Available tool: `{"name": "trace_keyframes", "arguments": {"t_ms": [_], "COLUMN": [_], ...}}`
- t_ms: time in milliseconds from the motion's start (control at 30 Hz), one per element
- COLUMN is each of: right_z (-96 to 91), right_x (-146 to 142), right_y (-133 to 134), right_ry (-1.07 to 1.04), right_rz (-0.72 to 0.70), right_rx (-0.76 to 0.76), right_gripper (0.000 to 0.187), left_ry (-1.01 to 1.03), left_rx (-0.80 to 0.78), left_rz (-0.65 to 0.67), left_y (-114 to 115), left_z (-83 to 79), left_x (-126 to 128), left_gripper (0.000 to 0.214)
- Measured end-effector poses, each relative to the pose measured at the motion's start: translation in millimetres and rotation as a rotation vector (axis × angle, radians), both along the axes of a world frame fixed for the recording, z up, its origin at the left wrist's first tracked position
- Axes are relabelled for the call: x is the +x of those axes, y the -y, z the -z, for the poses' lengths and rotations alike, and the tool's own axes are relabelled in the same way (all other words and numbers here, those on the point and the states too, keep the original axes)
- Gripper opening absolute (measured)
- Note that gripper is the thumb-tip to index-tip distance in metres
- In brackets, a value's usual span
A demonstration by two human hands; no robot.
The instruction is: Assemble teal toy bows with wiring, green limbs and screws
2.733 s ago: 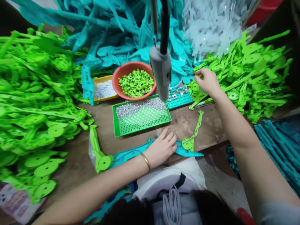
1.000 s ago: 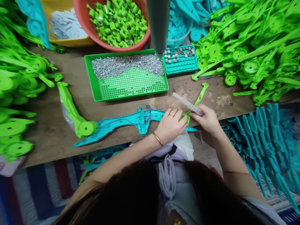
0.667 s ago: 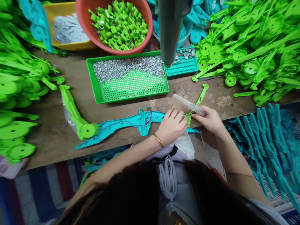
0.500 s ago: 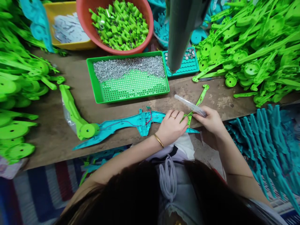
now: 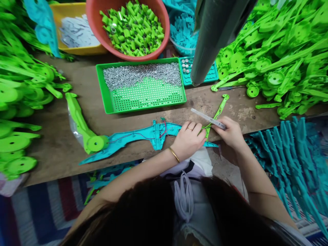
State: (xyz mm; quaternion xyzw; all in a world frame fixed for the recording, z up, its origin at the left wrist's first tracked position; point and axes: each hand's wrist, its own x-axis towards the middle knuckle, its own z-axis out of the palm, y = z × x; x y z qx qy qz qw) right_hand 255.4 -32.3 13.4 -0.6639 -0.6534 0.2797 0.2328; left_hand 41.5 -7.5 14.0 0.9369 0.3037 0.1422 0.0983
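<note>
- Holding a clear thin tube in a pinch of the right hand, tip aimed down where a slim green strip crosses the teal shell.
- Left hand lies curled and narrow on the teal shell, fingers pressing the lower end of the green strip against it; both hands almost touch.
- Teal shell lies open side up along the near edge of the desk; red wires show inside it. A green arm piece sits at its left end.
- Progress, as a judgement: wiring is in, the strip is being fitted, no cover is on and I see no screws set in the shell, so closing up seems left to do.
- Green tray, just behind the shell: back half heaped with small silver screws, front half bare holes.
- Small teal tray beside it: a few round silver discs, partly hidden by the hanging dark tool.
- Orange bowl: short green tube pieces.
- Yellow tray: pale flat bits, too small to tell.
- Green part heaps on both sides; teal parts stacked low at right.
</note>
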Motion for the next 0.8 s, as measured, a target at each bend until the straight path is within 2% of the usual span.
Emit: {"name": "trace_keyframes", "arguments": {"t_ms": [300,600,700,800], "right_z": [3.1,0.9,-2.0,-6.2], "right_x": [1.2,0.2,0.1,0.1], "right_y": [-1.4,-5.2,-2.2,4.2], "right_ry": [0.031,0.071,-0.012,-0.21], "right_rz": [-0.006,0.012,0.033,0.123], "right_rx": [0.017,-0.09,-0.088,-0.136], "right_gripper": [0.019,0.023,0.024,0.029], "left_ry": [0.01,0.02,0.012,0.012], "left_rx": [-0.018,-0.04,-0.008,-0.003], "left_rz": [0.011,0.014,0.01,0.012], "left_y": [-0.4,0.2,-0.1,-0.5], "left_z": [2.1,5.5,4.9,4.4], "left_x": [-1.5,-3.4,-4.3,-4.5], "left_gripper": [0.026,0.03,0.031,0.03]}}
